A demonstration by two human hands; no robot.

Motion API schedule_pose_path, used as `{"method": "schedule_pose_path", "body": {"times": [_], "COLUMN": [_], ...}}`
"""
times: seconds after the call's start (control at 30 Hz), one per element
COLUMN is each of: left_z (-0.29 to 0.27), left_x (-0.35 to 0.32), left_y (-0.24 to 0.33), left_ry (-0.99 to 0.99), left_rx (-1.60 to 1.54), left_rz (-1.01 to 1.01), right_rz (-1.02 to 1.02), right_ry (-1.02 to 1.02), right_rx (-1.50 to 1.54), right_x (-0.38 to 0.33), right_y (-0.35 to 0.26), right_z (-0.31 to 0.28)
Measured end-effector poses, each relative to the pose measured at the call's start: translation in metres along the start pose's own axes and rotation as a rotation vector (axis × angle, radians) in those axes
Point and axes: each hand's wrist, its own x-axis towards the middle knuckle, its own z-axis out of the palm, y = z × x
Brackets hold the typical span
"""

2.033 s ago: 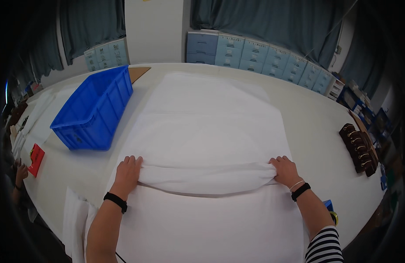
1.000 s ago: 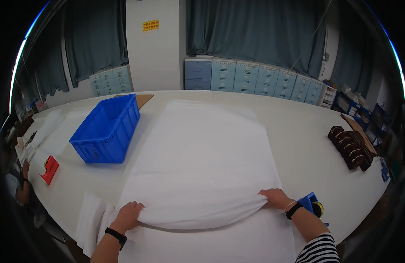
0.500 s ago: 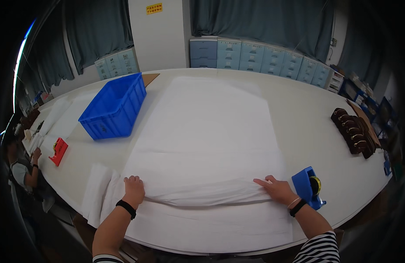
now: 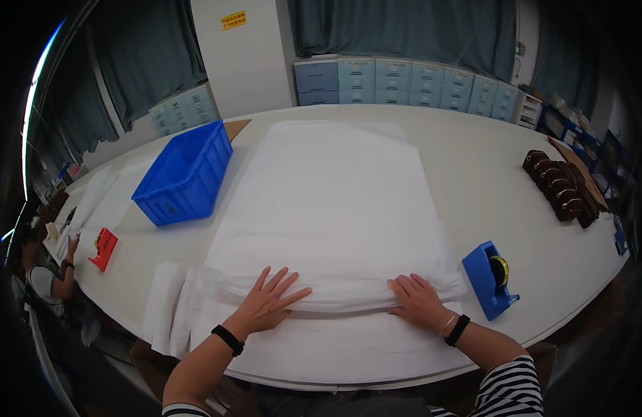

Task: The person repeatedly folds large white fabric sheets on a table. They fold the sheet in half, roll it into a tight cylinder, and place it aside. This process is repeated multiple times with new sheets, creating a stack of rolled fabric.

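Large white sheets (image 4: 335, 181), thin like tissue paper, lie stretched across the table. Near the front edge, one is gathered into a flattened, creased white roll (image 4: 348, 297) running from side to side. My left hand (image 4: 269, 302) rests on the left part of this roll, fingers spread. On its right part lies my right hand (image 4: 418, 300), palm down with the fingers stretched over the roll and the thumb toward its near side. Left of my left hand, thick folds of white sheet (image 4: 168, 302) stand up a little from the table.
A blue tape dispenser (image 4: 486, 281) stands right of my right hand. A blue plastic crate (image 4: 185, 177) sits far left, with a red tape dispenser (image 4: 104, 250) nearer. Dark brown bags (image 4: 561, 186) lie far right. Another person (image 4: 50, 278) works at the left edge.
My left hand has moved right from the roll's left end and spread its fingers flat. My right hand has shifted slightly left and lies flatter. The view has tilted slightly.
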Motion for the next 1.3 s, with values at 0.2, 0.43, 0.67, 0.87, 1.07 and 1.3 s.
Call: {"method": "schedule_pose_path", "body": {"times": [0.2,0.43,0.67,0.87,1.07,1.3], "left_z": [0.046,0.062,0.038,0.072,0.098,0.087], "left_x": [-0.016,-0.052,0.038,0.147,0.143,0.131], "left_y": [-0.023,-0.057,0.032,0.135,0.150,0.155], "left_ry": [-0.022,-0.115,-0.026,0.039,0.198,0.083], "left_rx": [-0.069,-0.219,-0.231,-0.218,-0.190,-0.237], "left_rz": [-0.157,-0.294,-0.126,-0.168,-0.211,-0.212], "right_rz": [-0.122,-0.104,-0.120,-0.051,0.881,1.091], "right_ry": [-0.122,-0.064,-0.049,0.130,0.728,0.947], "right_rx": [-0.147,-0.028,-0.091,-0.198,1.228,2.041], "right_x": [0.000,-0.001,-0.003,-0.009,-0.071,-0.046], "right_y": [0.023,0.025,0.036,0.015,-0.042,-0.009], "right_z": [0.005,0.001,0.010,-0.003,0.000,0.031]}}
